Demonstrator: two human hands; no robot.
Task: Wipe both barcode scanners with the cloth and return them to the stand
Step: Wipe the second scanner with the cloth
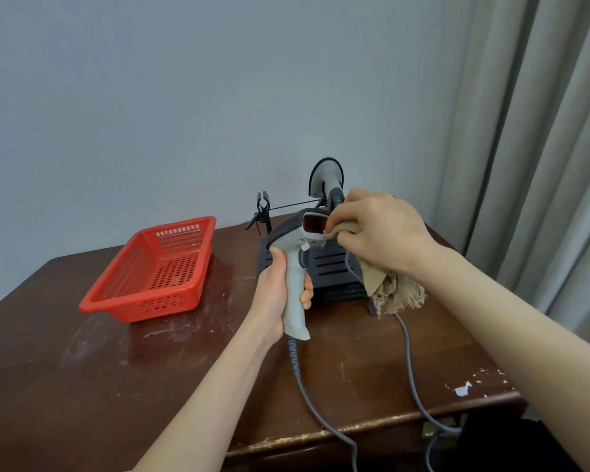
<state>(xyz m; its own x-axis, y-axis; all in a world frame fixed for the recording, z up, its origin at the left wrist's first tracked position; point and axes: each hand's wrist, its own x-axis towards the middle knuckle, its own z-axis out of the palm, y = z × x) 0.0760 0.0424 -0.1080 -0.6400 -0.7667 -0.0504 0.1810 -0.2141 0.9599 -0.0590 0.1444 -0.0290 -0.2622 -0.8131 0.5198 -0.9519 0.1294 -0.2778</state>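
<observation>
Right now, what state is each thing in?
Scanner, off the stand, upright, handle held by the left grip.
Cloth, bunched in the right grip, pressed against the scanner's window edge.
Stand, upright on the table, behind the scanner.
Basket, upright, empty.

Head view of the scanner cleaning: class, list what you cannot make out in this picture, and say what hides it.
1. Head view: the right hand hides the lower part of the grey rounded piece, so whether it is a second scanner or part of the stand is unclear.
2. Head view: the cloth covers part of the window of the scanner.
3. Head view: both cables run off the bottom edge, so their ends are unseen.
</observation>
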